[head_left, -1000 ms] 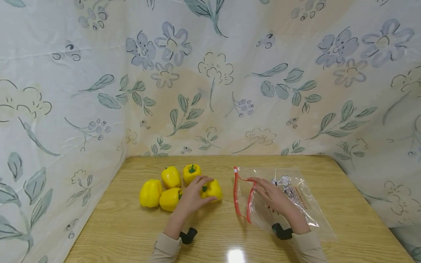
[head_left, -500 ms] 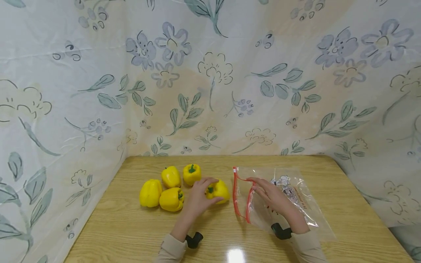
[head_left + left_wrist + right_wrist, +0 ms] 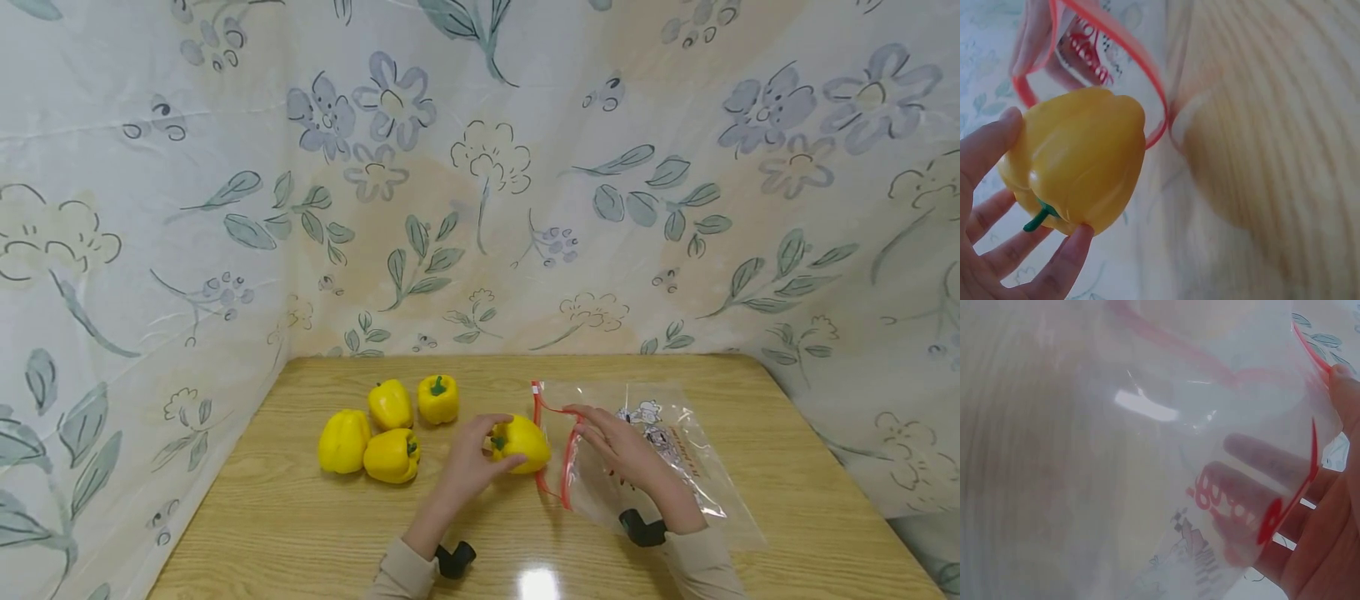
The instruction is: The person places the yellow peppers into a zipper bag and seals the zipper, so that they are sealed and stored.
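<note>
My left hand (image 3: 471, 457) grips a yellow bell pepper (image 3: 527, 444), its green stem pointing back toward the palm. In the left wrist view the thumb and fingertips sit around the stem half of the pepper (image 3: 1088, 150). Its far end lies right at the red-rimmed mouth of a clear plastic zip bag (image 3: 712, 492), which stands parted. My right hand (image 3: 621, 446) holds the bag near one side of that mouth. In the right wrist view the thumb presses the red rim, and the other fingers show through the clear film (image 3: 1147, 450), which carries red lettering and a cartoon print.
Several more yellow bell peppers (image 3: 392, 456) stand in a group on the left of the wooden table (image 3: 285, 533). A floral cloth (image 3: 480, 208) hangs behind the table and along its sides.
My left hand has carried the pepper rightward, away from the other peppers and up to the bag's mouth. The right hand and the bag have stayed nearly still.
</note>
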Tool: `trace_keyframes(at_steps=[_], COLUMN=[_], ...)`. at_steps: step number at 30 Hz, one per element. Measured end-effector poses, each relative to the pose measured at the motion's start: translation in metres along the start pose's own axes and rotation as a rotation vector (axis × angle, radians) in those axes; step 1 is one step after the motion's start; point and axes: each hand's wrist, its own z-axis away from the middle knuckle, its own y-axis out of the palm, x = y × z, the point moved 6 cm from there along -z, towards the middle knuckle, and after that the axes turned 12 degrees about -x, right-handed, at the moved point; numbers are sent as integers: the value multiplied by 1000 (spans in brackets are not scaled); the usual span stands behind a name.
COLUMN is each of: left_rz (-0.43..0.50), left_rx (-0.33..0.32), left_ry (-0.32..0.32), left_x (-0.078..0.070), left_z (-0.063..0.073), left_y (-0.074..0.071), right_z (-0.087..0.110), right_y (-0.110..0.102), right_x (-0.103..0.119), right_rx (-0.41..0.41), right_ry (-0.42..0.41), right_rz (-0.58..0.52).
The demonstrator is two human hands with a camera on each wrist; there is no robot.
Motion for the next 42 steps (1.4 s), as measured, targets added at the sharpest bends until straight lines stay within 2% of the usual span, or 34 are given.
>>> trace_keyframes(at_steps=[17, 27, 33, 42], left_rz=[41, 184, 253, 331], left_rx=[81, 168, 213, 233], left_ry=[-51, -87, -73, -40], left_x=[0, -1, 0, 6], left_z=[8, 9, 10, 10], left_y=[23, 30, 34, 38], right_z=[-1, -1, -1, -1], right_y=[0, 0, 1, 2], right_x=[4, 7, 6, 7], right_rx=[5, -16, -21, -17], right_ry=[-20, -80, -101, -97], right_rz=[-23, -61, -68, -49])
